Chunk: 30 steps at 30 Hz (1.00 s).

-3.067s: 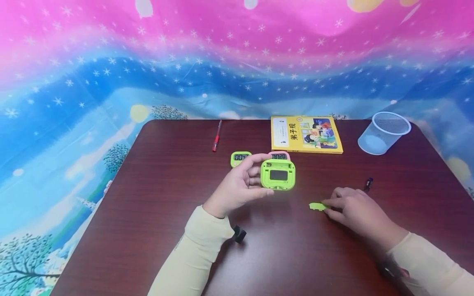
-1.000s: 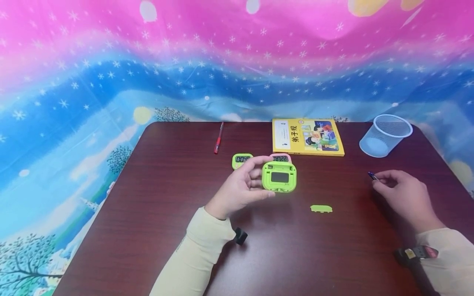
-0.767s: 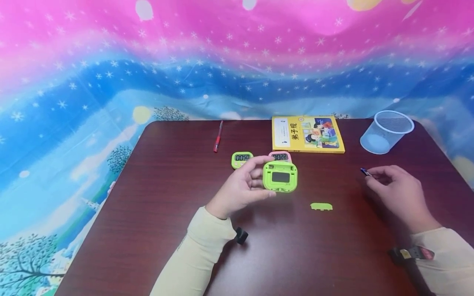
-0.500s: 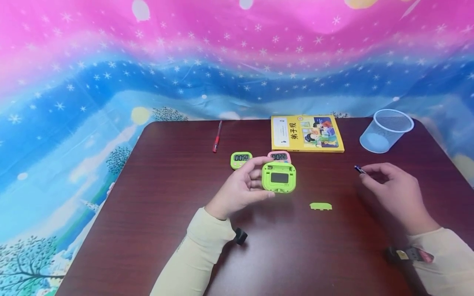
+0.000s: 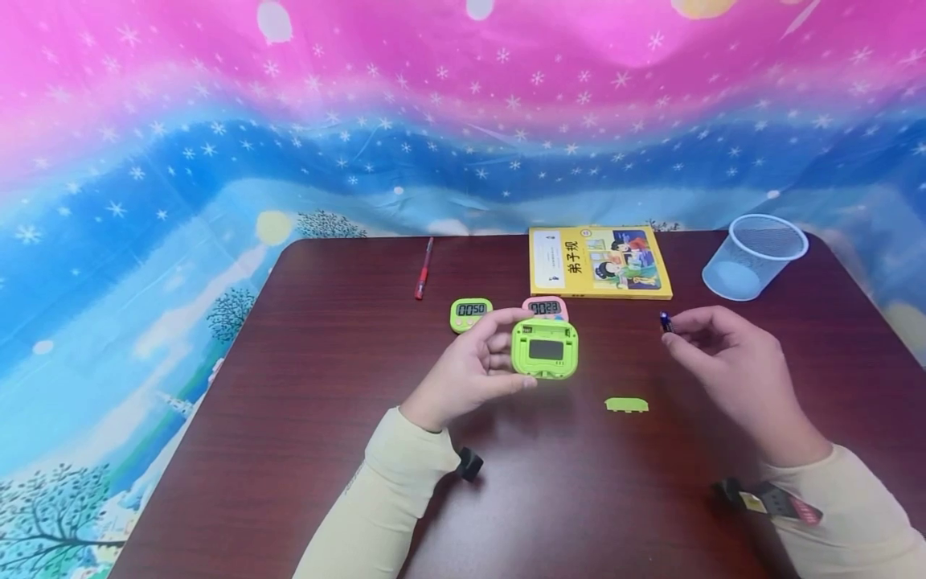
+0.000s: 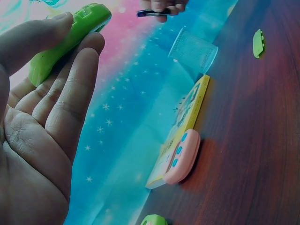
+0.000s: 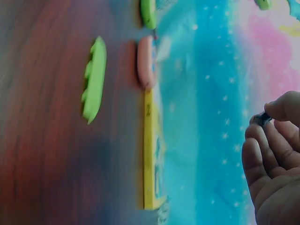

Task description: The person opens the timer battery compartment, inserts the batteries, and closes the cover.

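In the head view my left hand (image 5: 463, 370) holds a green digital timer (image 5: 546, 371) by its edges, between thumb and fingers, above the table. The timer's back faces me with its battery compartment uncovered. My right hand (image 5: 741, 378) pinches a small dark battery (image 5: 666, 322) between thumb and fingertips, in the air to the right of the timer. The battery also shows in the left wrist view (image 6: 152, 13). On the table between the hands lies the green battery cover (image 5: 626, 404).
Behind my left hand stand a second green timer (image 5: 471, 312) and a pink timer (image 5: 546, 307), partly hidden. A red pen (image 5: 424, 273), a yellow book (image 5: 600, 261) and a light-blue mesh pen holder (image 5: 752, 257) are along the back of the brown table (image 5: 304, 386).
My right hand let go of the cover, picked up the battery from the table and has moved left with it towards the timer. My left hand has barely moved.
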Motion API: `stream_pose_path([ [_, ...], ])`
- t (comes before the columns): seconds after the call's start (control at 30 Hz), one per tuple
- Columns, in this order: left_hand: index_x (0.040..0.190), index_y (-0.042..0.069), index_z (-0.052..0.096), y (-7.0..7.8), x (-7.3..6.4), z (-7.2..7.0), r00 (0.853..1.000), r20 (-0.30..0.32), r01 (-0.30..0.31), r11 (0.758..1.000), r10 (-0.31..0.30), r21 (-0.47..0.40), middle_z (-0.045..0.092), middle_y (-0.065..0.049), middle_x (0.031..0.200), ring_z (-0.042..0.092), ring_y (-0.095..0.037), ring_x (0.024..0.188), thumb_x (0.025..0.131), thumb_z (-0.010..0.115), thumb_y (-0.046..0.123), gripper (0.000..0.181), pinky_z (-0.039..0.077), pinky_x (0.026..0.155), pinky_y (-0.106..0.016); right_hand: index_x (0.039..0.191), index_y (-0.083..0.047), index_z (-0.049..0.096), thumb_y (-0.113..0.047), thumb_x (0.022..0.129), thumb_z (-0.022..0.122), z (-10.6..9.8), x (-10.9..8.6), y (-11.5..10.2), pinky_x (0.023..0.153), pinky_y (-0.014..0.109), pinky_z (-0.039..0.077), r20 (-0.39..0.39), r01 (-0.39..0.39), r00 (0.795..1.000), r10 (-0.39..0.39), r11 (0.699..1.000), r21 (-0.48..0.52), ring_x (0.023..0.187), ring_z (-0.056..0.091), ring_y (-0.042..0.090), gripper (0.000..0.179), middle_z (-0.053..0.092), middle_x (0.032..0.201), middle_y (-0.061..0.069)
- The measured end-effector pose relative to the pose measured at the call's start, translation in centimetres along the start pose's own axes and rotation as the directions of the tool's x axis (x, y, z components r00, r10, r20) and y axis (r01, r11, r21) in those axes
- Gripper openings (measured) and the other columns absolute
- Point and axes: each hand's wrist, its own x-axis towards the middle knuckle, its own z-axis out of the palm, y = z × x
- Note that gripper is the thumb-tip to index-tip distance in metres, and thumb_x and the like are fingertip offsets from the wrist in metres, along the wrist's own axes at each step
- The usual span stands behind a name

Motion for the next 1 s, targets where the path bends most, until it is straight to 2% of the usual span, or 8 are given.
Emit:
stream_pose_path([
  [0.2,0.144,0.010,0.044,0.0,-0.1,-0.1,1.000,0.001,0.003,1.000,-0.003,-0.004,0.066,-0.016,0.124,0.070,-0.025,0.100,0.081,0.076,-0.011,0.074,0.058,0.088,-0.046,0.123,-0.006,0.067,-0.002,0.085,0.079,1.3,0.1,-1.7,0.074,0.004,0.049,-0.003,0.050,0.999,-0.050,0.984,0.169,0.079,0.064,-0.008,0.040,0.069,0.090,-0.020],
  [0.37,0.145,0.007,0.042,0.1,-0.1,-0.1,1.000,0.005,0.002,1.000,-0.002,-0.004,0.066,-0.016,0.123,0.071,-0.024,0.098,0.082,0.076,-0.010,0.074,0.058,0.089,-0.045,0.109,-0.013,0.074,-0.015,0.086,0.081,1.9,0.0,-3.2,0.063,0.008,0.048,-0.003,0.037,0.999,-0.037,0.989,0.145,0.072,0.063,-0.002,0.025,0.072,0.087,-0.017],
  [0.47,0.146,0.006,0.042,0.2,-0.1,-0.1,1.000,0.005,0.002,1.000,-0.002,-0.003,0.066,-0.016,0.123,0.071,-0.023,0.098,0.082,0.076,-0.010,0.074,0.058,0.089,-0.045,0.103,-0.017,0.078,-0.019,0.084,0.084,2.3,-0.1,-4.0,0.059,0.013,0.046,-0.019,0.055,0.998,-0.053,0.991,0.124,0.069,0.059,0.004,0.021,0.071,0.088,-0.016],
  [0.6,0.145,0.005,0.042,0.3,-0.1,-0.1,1.000,0.004,-0.001,1.000,0.001,-0.003,0.066,-0.017,0.123,0.070,-0.022,0.097,0.082,0.076,-0.010,0.074,0.059,0.088,-0.041,0.105,-0.016,0.078,-0.014,0.083,0.084,2.6,-0.2,-5.1,0.063,0.010,0.048,-0.034,0.094,0.995,-0.090,0.982,0.161,0.071,0.060,0.004,0.023,0.070,0.095,-0.018],
  [0.77,0.144,0.006,0.043,0.3,-0.2,0.0,1.000,0.001,-0.009,1.000,0.009,-0.009,0.066,-0.019,0.123,0.070,-0.021,0.097,0.081,0.076,-0.011,0.073,0.059,0.088,-0.039,0.107,-0.018,0.078,-0.012,0.084,0.083,2.9,-0.5,-6.4,0.067,0.011,0.052,0.005,0.104,0.994,-0.107,0.971,0.216,0.074,0.065,0.002,0.024,0.073,0.094,-0.016],
  [0.83,0.144,0.008,0.044,0.3,-0.2,0.0,1.000,0.001,-0.008,1.000,0.008,-0.009,0.066,-0.018,0.123,0.070,-0.021,0.097,0.081,0.076,-0.011,0.073,0.059,0.088,-0.039,0.105,-0.019,0.078,-0.010,0.083,0.083,3.1,-0.6,-6.8,0.067,0.012,0.051,0.017,0.130,0.990,-0.138,0.964,0.230,0.077,0.065,0.002,0.024,0.073,0.093,-0.014],
  [0.9,0.143,0.010,0.044,0.3,-0.2,0.0,1.000,0.004,-0.007,1.000,0.007,-0.006,0.066,-0.018,0.123,0.070,-0.021,0.097,0.081,0.076,-0.011,0.072,0.059,0.088,-0.039,0.102,-0.018,0.079,-0.006,0.081,0.084,3.3,-0.4,-7.2,0.068,0.012,0.050,0.015,0.192,0.979,-0.202,0.951,0.244,0.083,0.064,0.002,0.025,0.073,0.094,-0.011],
  [1.0,0.144,0.011,0.044,0.3,-0.2,0.0,1.000,0.009,-0.006,1.000,0.006,-0.007,0.066,-0.018,0.123,0.071,-0.022,0.098,0.081,0.076,-0.011,0.074,0.059,0.089,-0.039,0.100,-0.016,0.079,0.000,0.077,0.085,3.6,0.0,-7.6,0.071,0.012,0.049,0.010,0.303,0.949,-0.315,0.920,0.248,0.090,0.061,0.004,0.028,0.071,0.096,-0.008],
])
